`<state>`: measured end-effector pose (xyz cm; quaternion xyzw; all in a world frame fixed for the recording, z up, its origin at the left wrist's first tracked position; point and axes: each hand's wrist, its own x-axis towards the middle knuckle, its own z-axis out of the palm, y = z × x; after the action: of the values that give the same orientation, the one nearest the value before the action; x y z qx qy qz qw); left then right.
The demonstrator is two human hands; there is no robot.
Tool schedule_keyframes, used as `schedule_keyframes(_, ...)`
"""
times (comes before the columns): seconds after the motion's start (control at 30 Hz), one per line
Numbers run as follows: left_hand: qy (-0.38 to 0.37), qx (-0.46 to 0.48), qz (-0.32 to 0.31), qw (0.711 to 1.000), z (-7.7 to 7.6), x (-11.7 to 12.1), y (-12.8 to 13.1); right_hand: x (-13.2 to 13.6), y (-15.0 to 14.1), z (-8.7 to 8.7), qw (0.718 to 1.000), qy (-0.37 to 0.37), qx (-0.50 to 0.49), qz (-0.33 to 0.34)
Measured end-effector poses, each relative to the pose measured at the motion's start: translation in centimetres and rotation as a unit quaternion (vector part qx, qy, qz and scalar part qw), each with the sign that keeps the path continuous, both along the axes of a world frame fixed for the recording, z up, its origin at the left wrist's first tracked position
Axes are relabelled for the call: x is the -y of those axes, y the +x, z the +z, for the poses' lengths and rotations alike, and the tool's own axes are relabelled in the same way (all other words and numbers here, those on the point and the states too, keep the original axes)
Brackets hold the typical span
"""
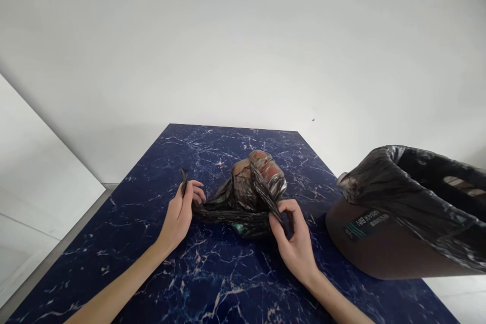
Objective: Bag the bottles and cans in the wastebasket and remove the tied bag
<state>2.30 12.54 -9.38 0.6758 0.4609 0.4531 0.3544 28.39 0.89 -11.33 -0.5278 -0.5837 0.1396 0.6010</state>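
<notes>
A small black plastic bag (248, 195) lies in the middle of the dark blue marble table (212, 273). Something brownish bulges inside it and shows through at the top. My left hand (181, 215) is closed on a twisted strip of the bag at its left end, which sticks up past my fingers. My right hand (292, 238) pinches another strip of the bag at its right front. Both strips are stretched out to the sides from the bundle.
A brown bin (379, 253) lined with a black plastic bag (417, 197) stands at the table's right edge, leaning toward me, with a label on its side. A white wall rises behind the table. A light floor shows to the left.
</notes>
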Motion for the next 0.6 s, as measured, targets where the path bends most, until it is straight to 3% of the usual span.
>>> schedule_keyframes(0.17,0.033,-0.02,0.03,0.999,-0.2,-0.2,-0.2,0.5,-0.2,-0.1,0.997,0.032,0.038,0.057)
schedule_keyframes(0.23,0.123,-0.072,0.076,0.987,-0.5,-0.2,-0.2,0.6,-0.2,-0.1,0.997,0.045,0.038,0.054)
schedule_keyframes(0.33,0.321,-0.174,0.118,0.924,-0.8,0.4,-0.1,0.7,-0.2,0.0,0.997,0.067,0.02,0.037)
schedule_keyframes(0.4,0.413,-0.226,0.084,0.878,-0.8,1.0,0.1,0.9,-0.1,0.3,0.996,0.079,0.016,0.04)
schedule_keyframes(0.47,0.443,-0.259,0.015,0.858,-0.7,1.4,0.2,1.1,0.0,0.5,0.995,0.081,0.022,0.05)
schedule_keyframes(0.6,0.392,-0.25,-0.126,0.876,-0.5,1.4,0.0,1.5,0.2,0.1,0.998,0.044,0.038,0.039)
